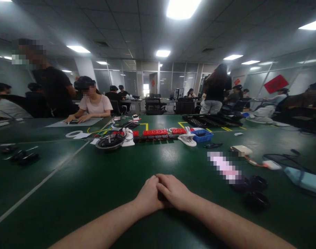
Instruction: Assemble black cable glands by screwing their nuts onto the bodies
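My left hand [148, 194] and my right hand [175, 192] are folded together low in the middle of the head view, on the green tabletop [108, 204]. The fingers of the right hand lie over those of the left, and its thumb points toward the left hand. Both hands look closed, with no object showing in them. A dark gap is visible between the palms; the left fingertips are mostly covered. Beyond the hands stand a round dark tray [110, 142] with cables, red power strips [155, 132], a white clamp [187, 138] and a blue bin [203, 136].
On the right lie black ring-shaped items [257, 200], a blurred pink item [224, 167], a beige box [241, 150] with a cable and a light-blue case [307, 180]. Black gear [27, 156] lies left. Across the table, a person in pink [95, 104] works on a grey mat [55, 123].
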Available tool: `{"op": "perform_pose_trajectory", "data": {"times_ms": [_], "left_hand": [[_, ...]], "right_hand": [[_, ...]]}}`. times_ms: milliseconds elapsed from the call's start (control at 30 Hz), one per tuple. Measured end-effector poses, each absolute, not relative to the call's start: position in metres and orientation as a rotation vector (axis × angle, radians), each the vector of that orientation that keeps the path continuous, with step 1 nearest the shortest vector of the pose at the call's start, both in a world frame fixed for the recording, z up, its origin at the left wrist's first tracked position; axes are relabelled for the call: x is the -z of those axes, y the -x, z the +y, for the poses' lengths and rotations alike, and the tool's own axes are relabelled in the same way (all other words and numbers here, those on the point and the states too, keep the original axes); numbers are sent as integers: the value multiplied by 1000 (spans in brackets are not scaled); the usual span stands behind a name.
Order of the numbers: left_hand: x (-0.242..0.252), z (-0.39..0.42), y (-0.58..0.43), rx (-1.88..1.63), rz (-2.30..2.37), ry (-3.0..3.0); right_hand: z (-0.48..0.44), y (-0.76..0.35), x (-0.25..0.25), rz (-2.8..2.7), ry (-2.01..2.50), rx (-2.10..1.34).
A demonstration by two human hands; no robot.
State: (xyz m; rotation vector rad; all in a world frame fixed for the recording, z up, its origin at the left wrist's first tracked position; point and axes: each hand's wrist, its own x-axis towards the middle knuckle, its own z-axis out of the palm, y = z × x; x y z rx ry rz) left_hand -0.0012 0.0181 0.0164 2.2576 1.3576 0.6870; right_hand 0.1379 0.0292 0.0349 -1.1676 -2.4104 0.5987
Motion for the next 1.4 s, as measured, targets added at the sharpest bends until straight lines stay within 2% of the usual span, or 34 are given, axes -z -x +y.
{"op": "perform_pose_trajectory", "data": {"times_ms": [167,567,867,1400], "left_hand": [[-23,16,-1,-628,1153,-2255],[-14,32,2,-459,1628,-2248],[-14,41,10,-545,1575,-2208],[-17,41,11,-598,1569,-2148]], "right_hand": [[26,-139,-20,-2177,1018,-625],[46,-133,-15,-2178,1179,-490],[43,-143,-26,-2312,1118,-398],[44,-143,-24,-2264,930,-519]]}}
